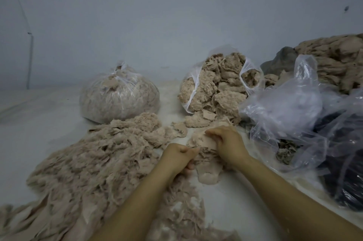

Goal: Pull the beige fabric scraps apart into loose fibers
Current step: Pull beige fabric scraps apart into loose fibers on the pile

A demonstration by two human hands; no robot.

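Note:
A beige fabric scrap (204,143) lies between my two hands on the pale surface. My right hand (227,142) grips its upper right part with curled fingers. My left hand (179,155) pinches its frayed left edge between thumb and fingers. More of the beige scrap hangs below toward a smooth piece (208,176). A large heap of loose beige fibers (94,162) spreads to the left of my left hand and down to the near edge of the view.
A tied clear bag of fibers (119,97) stands at the back. An open clear bag of beige scraps (218,87) sits behind my hands. Crumpled clear plastic (294,107) over dark material fills the right. A wall rises behind.

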